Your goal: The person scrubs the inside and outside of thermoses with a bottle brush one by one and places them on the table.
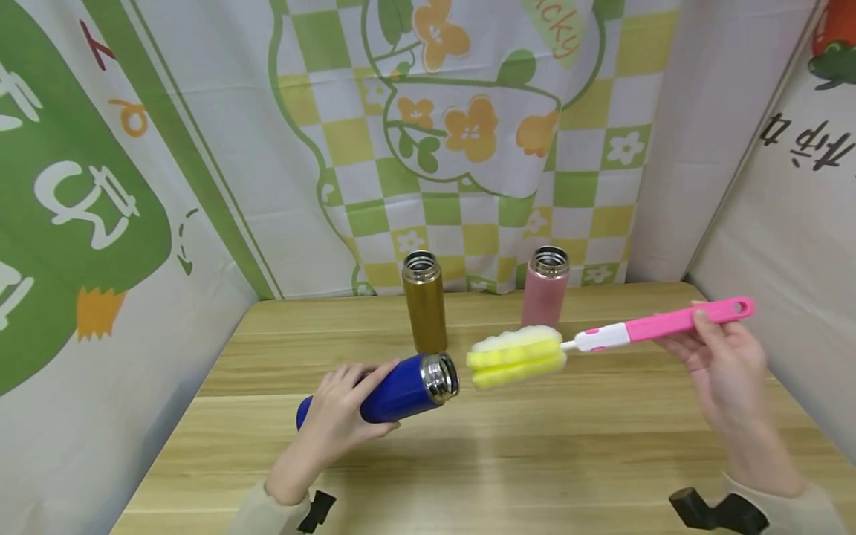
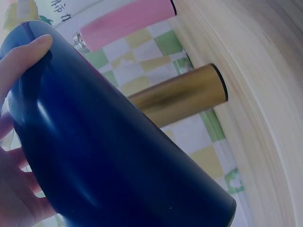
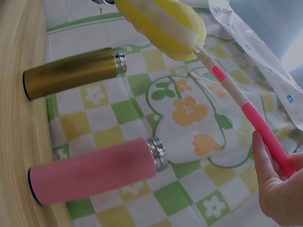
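Note:
My left hand [image 1: 339, 409] grips a blue thermos bottle [image 1: 397, 390], tilted so its open steel mouth points right. In the left wrist view the thumb lies along the side of the blue bottle [image 2: 104, 127]. My right hand [image 1: 729, 364] holds a bottle brush [image 1: 669, 324] by its pink handle, thumb along the grip. Its yellow and white sponge head [image 1: 515, 358] points left, a short gap from the blue bottle's mouth. The right wrist view shows the sponge head [image 3: 165, 26] at the top and the right hand [image 3: 279, 184] at lower right.
Behind the hands, a gold bottle [image 1: 426, 312] and a pink bottle [image 1: 544, 293] stand uncapped on the wooden table [image 1: 535, 468]. A printed checkered cloth [image 1: 468, 230] hangs at the back edge. Similar cloth walls [image 1: 789, 297] rise at both sides.

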`<state>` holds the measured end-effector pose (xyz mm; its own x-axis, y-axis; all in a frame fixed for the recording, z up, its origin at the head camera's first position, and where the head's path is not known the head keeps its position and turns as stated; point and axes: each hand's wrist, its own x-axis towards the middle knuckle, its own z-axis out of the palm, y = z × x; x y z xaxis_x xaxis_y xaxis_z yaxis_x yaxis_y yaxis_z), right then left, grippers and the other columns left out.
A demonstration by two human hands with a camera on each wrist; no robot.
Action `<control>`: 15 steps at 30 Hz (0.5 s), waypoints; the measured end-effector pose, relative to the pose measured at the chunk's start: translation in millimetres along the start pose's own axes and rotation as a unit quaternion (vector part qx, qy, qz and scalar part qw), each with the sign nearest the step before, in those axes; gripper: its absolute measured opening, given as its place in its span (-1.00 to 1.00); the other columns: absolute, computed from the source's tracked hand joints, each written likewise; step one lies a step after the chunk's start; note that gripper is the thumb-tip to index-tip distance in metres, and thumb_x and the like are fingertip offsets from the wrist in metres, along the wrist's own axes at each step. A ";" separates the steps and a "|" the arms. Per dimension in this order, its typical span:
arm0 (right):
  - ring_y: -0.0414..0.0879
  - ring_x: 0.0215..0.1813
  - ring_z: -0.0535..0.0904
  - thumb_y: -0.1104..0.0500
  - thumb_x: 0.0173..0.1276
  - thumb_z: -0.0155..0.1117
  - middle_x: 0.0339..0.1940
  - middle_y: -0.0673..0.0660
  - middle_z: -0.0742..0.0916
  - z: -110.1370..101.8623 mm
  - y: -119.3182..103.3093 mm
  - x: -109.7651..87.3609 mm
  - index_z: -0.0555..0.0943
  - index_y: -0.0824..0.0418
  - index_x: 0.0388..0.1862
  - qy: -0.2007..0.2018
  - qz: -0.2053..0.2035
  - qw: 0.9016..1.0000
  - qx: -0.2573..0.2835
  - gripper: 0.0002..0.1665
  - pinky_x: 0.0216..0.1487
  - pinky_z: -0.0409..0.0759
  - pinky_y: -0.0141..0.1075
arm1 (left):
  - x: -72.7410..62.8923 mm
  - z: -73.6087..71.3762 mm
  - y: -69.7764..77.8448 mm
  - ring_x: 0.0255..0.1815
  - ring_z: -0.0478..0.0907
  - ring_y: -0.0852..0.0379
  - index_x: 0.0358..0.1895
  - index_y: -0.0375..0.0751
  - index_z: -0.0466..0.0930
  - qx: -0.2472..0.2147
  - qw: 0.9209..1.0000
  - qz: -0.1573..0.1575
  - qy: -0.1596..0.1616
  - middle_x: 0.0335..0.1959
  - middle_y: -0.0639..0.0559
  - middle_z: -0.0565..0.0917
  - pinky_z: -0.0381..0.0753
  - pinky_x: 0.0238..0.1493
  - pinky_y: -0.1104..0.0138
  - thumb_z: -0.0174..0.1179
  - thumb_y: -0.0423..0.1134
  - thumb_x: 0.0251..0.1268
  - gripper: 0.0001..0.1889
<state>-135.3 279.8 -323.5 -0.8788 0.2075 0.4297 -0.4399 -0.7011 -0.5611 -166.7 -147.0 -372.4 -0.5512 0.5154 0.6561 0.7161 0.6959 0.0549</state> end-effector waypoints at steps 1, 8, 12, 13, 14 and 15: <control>0.12 -0.26 0.63 0.45 0.33 -0.19 -0.34 0.37 0.65 1.6 2.6 0.1 0.41 0.50 -0.18 -0.004 0.001 1.000 -0.005 -0.80 -0.20 0.53 -0.14 | 1.0 0.7 0.9 -0.26 0.45 0.01 0.10 -0.04 0.44 0.000 1.000 0.002 -0.003 -0.22 -0.02 0.53 0.45 -0.25 0.11 0.51 0.02 -0.63 -0.10; 0.05 -0.28 0.63 0.41 0.31 -0.09 -0.33 0.29 0.64 8.7 13.1 -2.4 0.41 0.45 -0.16 -0.001 0.005 0.998 -0.055 -0.83 -0.20 0.55 -0.21 | 5.0 2.6 6.6 -0.23 0.44 0.02 0.11 -0.03 0.43 -0.007 1.000 0.003 -0.017 -0.19 -0.03 0.54 0.44 -0.22 0.10 0.50 0.03 -0.57 -0.12; 0.05 -0.28 0.63 0.40 0.31 -0.08 -0.32 0.30 0.64 10.8 15.8 -3.2 0.41 0.44 -0.15 -0.004 0.006 0.998 -0.061 -0.82 -0.20 0.54 -0.21 | 5.9 3.1 8.5 -0.22 0.44 0.02 0.12 -0.03 0.42 -0.012 1.000 0.003 -0.020 -0.18 -0.02 0.53 0.45 -0.23 0.11 0.50 0.02 -0.57 -0.12; 0.05 -0.27 0.63 0.40 0.31 -0.08 -0.31 0.30 0.64 11.4 16.3 -3.3 0.41 0.44 -0.15 -0.005 0.007 0.998 -0.061 -0.82 -0.19 0.54 -0.21 | 6.1 3.3 8.8 -0.23 0.44 0.02 0.12 -0.03 0.43 -0.011 1.000 0.005 -0.020 -0.18 -0.02 0.53 0.44 -0.23 0.11 0.50 0.02 -0.57 -0.12; 0.05 -0.27 0.63 0.40 0.31 -0.08 -0.31 0.30 0.64 12.1 16.7 -3.3 0.42 0.44 -0.15 -0.007 0.008 0.998 -0.062 -0.82 -0.19 0.54 -0.21 | 6.4 3.4 9.2 -0.23 0.44 0.02 0.12 -0.03 0.43 -0.010 1.000 0.007 -0.020 -0.19 -0.02 0.53 0.44 -0.23 0.11 0.50 0.02 -0.56 -0.12; 0.05 -0.27 0.63 0.40 0.31 -0.08 -0.31 0.29 0.64 12.8 17.2 -3.4 0.42 0.44 -0.15 -0.008 0.008 0.998 -0.063 -0.82 -0.19 0.54 -0.21 | 6.7 3.5 9.5 -0.24 0.44 0.02 0.12 -0.03 0.43 -0.010 1.000 0.008 -0.019 -0.19 -0.02 0.53 0.44 -0.24 0.11 0.50 0.02 -0.57 -0.12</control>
<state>-137.5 258.3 -325.5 -0.8835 0.1848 0.4304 -0.4461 -0.6122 -0.6528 -165.1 -135.2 -370.2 -0.5551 0.5457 0.6278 0.7332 0.6774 0.0595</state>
